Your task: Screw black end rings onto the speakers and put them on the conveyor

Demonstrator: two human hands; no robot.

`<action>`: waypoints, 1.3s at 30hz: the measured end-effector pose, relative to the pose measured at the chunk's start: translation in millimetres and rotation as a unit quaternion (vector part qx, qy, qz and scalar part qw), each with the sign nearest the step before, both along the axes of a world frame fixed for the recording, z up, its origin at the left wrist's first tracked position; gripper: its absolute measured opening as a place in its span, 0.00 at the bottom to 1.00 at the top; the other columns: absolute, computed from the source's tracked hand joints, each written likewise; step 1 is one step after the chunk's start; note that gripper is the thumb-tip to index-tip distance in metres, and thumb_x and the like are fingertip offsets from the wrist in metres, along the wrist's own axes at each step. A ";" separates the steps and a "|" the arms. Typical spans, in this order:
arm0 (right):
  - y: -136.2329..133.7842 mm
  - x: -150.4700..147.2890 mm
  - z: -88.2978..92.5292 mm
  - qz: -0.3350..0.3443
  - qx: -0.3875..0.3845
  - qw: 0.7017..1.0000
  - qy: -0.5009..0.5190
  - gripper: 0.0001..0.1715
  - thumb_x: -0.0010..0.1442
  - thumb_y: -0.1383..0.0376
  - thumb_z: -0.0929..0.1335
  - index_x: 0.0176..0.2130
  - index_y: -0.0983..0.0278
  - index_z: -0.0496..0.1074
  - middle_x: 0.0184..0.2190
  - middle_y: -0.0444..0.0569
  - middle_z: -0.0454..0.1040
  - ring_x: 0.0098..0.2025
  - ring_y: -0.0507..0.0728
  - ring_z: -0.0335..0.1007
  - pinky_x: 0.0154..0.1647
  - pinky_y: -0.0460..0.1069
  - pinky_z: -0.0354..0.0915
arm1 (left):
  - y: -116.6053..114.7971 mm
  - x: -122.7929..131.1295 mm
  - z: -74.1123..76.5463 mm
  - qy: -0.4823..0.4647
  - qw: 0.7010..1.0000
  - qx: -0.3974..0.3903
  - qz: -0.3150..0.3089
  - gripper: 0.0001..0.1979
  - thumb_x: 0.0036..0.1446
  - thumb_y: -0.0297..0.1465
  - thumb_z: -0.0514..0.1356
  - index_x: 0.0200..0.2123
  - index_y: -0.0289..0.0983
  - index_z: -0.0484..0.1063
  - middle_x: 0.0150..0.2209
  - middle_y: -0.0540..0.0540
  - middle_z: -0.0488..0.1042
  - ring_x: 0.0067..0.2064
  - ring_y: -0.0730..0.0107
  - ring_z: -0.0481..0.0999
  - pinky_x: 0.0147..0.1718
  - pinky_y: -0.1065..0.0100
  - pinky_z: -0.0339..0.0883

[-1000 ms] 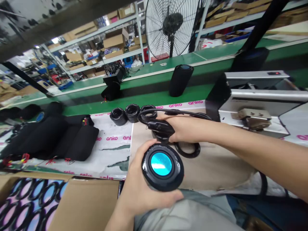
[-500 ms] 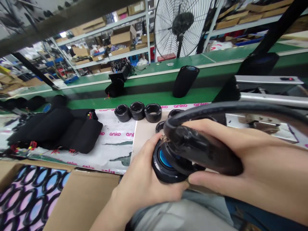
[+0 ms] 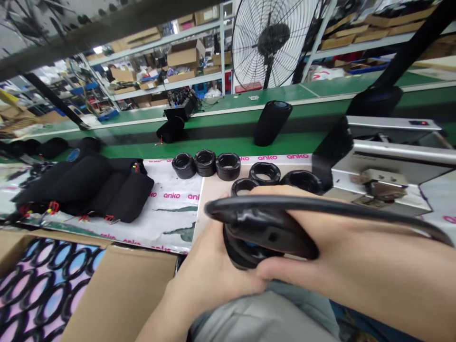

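Observation:
My left hand (image 3: 213, 266) wraps round a black cylindrical part (image 3: 237, 251) near my lap. Over that part, my right hand (image 3: 331, 242) grips a dark corded tool (image 3: 270, 228), its thumb reaching down beside the cylinder. The cord (image 3: 320, 204) bends at the tool's left end and runs back over my right wrist. The tool covers most of the cylinder's top, and its working tip is hidden. Just beyond my hands lie black rings, one of them (image 3: 244, 186) partly behind the tool.
Black fabric cylinders (image 3: 89, 180) with red wires lie at the left. An open carton (image 3: 117, 289) of rings stands lower left. A silver metal fixture (image 3: 384, 175) is at the right. A black speaker (image 3: 272, 123) stands on the green conveyor (image 3: 221, 137); a fan (image 3: 274, 40) is behind.
The tool in my right hand has swung to lie flatter and moved left, now covering the blue disc on the cylinder's top. The right hand has shifted left, uncovering rings and more of the fixture.

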State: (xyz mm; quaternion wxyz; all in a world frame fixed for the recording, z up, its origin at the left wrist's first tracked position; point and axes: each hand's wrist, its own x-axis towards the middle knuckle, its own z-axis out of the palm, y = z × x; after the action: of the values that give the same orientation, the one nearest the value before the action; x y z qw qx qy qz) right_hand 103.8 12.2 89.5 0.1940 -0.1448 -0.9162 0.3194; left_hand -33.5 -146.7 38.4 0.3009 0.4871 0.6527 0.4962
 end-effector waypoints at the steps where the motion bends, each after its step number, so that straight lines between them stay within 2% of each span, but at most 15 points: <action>1: 0.6 -2.6 2.5 0.008 0.002 1.000 -0.027 0.37 0.38 0.50 0.86 0.49 0.48 0.83 0.45 0.42 0.83 0.28 0.58 0.74 0.20 0.51 0.57 | 0.2 -0.2 1.1 -0.001 1.000 0.003 0.004 0.52 0.49 0.26 0.77 0.75 0.51 0.63 0.72 0.44 0.71 0.73 0.41 0.72 0.70 0.46 0.71; 2: 2.7 -4.2 4.8 0.010 0.006 0.999 -0.050 0.41 0.36 0.49 0.87 0.51 0.48 0.82 0.46 0.42 0.83 0.28 0.56 0.73 0.18 0.51 0.56 | 0.6 -0.1 2.1 -0.003 1.000 0.006 0.013 0.52 0.49 0.28 0.78 0.75 0.50 0.63 0.73 0.43 0.70 0.73 0.40 0.71 0.70 0.46 0.71; 4: 10.8 -3.8 7.0 -0.006 -0.027 0.997 -0.078 0.49 0.33 0.51 0.88 0.55 0.47 0.80 0.45 0.40 0.82 0.32 0.56 0.76 0.20 0.48 0.63 | 1.3 0.7 3.2 -0.014 0.999 0.012 0.033 0.54 0.49 0.30 0.79 0.76 0.47 0.62 0.72 0.40 0.71 0.73 0.38 0.71 0.70 0.44 0.71; 7: 26.8 2.7 1.8 0.018 -0.148 0.985 -0.082 0.58 0.33 0.56 0.88 0.62 0.46 0.75 0.47 0.38 0.81 0.45 0.57 0.82 0.33 0.42 0.76 | 1.7 1.6 1.1 -0.019 0.999 0.020 0.036 0.62 0.44 0.27 0.81 0.78 0.45 0.54 0.71 0.37 0.71 0.72 0.37 0.72 0.70 0.44 0.71; 9: 34.3 6.3 -4.7 0.063 -0.177 0.977 -0.100 0.59 0.38 0.51 0.87 0.66 0.47 0.72 0.52 0.40 0.80 0.52 0.57 0.81 0.44 0.42 0.79 | 1.2 1.4 -2.1 -0.024 0.999 0.010 0.036 0.65 0.44 0.28 0.81 0.79 0.46 0.50 0.72 0.37 0.70 0.72 0.37 0.73 0.70 0.43 0.71; 11: 36.0 7.0 -9.5 0.082 -0.164 0.974 -0.132 0.54 0.45 0.46 0.84 0.67 0.49 0.72 0.49 0.42 0.80 0.49 0.56 0.80 0.47 0.44 0.80 | 0.2 0.6 -5.2 -0.019 0.999 -0.006 0.046 0.66 0.45 0.31 0.82 0.80 0.47 0.48 0.72 0.36 0.70 0.72 0.37 0.72 0.69 0.42 0.71; 13: 32.2 5.7 -9.7 0.072 -0.160 0.973 -0.148 0.48 0.49 0.47 0.82 0.65 0.51 0.72 0.43 0.41 0.80 0.42 0.55 0.78 0.45 0.46 0.79 | -1.0 -0.3 -7.4 -0.005 0.998 -0.016 0.056 0.67 0.45 0.35 0.83 0.80 0.46 0.47 0.72 0.35 0.70 0.73 0.35 0.70 0.70 0.39 0.69; 18: 14.1 4.0 2.8 -0.031 -0.212 0.961 -0.175 0.36 0.43 0.51 0.81 0.51 0.50 0.74 0.27 0.36 0.73 0.31 0.53 0.68 0.39 0.47 0.72 | -3.5 -1.3 -9.1 -0.008 0.997 -0.031 0.064 0.69 0.46 0.40 0.82 0.81 0.47 0.43 0.75 0.34 0.66 0.74 0.33 0.70 0.69 0.38 0.71; 20: 7.9 4.9 6.7 -0.065 -0.213 0.957 -0.188 0.34 0.41 0.50 0.81 0.47 0.49 0.74 0.27 0.37 0.74 0.31 0.55 0.68 0.37 0.49 0.69 | -3.8 -0.7 -8.9 -0.014 0.997 -0.034 0.063 0.70 0.46 0.39 0.82 0.81 0.47 0.41 0.74 0.35 0.68 0.73 0.34 0.71 0.68 0.38 0.72; 23: 1.6 5.5 9.5 -0.080 -0.179 0.959 -0.204 0.29 0.39 0.45 0.79 0.40 0.51 0.73 0.30 0.40 0.75 0.32 0.58 0.69 0.35 0.52 0.65 | -3.6 0.8 -7.7 -0.035 0.996 -0.046 0.065 0.75 0.45 0.37 0.82 0.82 0.48 0.33 0.71 0.36 0.71 0.72 0.36 0.73 0.68 0.40 0.72; 27: -1.4 2.8 11.0 -0.128 -0.154 0.951 -0.237 0.29 0.39 0.44 0.78 0.42 0.46 0.75 0.36 0.40 0.78 0.39 0.63 0.72 0.42 0.57 0.67 | -4.0 2.5 -7.4 -0.062 0.994 -0.059 0.065 0.78 0.46 0.37 0.81 0.82 0.49 0.25 0.71 0.37 0.71 0.70 0.38 0.75 0.67 0.40 0.72; 31: 0.1 -1.2 15.4 -0.086 -0.137 0.958 -0.236 0.29 0.41 0.47 0.76 0.46 0.42 0.76 0.38 0.39 0.80 0.40 0.63 0.74 0.47 0.59 0.69 | -5.3 3.2 -17.3 -0.071 0.995 -0.028 0.064 0.78 0.45 0.36 0.82 0.81 0.52 0.26 0.73 0.36 0.67 0.72 0.38 0.73 0.70 0.39 0.69; 34: -0.3 -2.5 24.7 -0.071 -0.134 0.954 -0.260 0.34 0.44 0.53 0.77 0.52 0.32 0.75 0.47 0.31 0.81 0.49 0.62 0.77 0.51 0.57 0.70 | -4.1 3.7 -30.9 -0.111 0.992 0.026 0.053 0.78 0.45 0.37 0.83 0.81 0.55 0.28 0.74 0.38 0.67 0.73 0.41 0.72 0.71 0.41 0.68; 37: -1.0 -3.6 34.9 -0.069 -0.130 0.944 -0.296 0.37 0.44 0.54 0.77 0.55 0.35 0.75 0.51 0.33 0.81 0.54 0.63 0.76 0.57 0.58 0.70 | -0.4 5.6 -40.6 -0.148 0.984 0.091 0.048 0.77 0.42 0.36 0.85 0.81 0.55 0.35 0.74 0.39 0.68 0.74 0.42 0.71 0.74 0.42 0.64; 39: 0.2 -4.7 38.9 -0.058 -0.121 0.942 -0.307 0.39 0.46 0.53 0.77 0.58 0.36 0.74 0.53 0.34 0.81 0.55 0.63 0.76 0.58 0.57 0.70 | 2.5 7.7 -41.3 -0.168 0.979 0.101 0.053 0.75 0.41 0.35 0.85 0.80 0.54 0.40 0.73 0.40 0.69 0.74 0.43 0.71 0.75 0.42 0.63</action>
State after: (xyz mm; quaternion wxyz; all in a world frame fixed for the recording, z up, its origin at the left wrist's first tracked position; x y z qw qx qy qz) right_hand 99.1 12.4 128.3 -0.0975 -0.3111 -0.8756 0.3564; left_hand -25.9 -144.2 -2.8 0.3284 0.3897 0.5642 0.6496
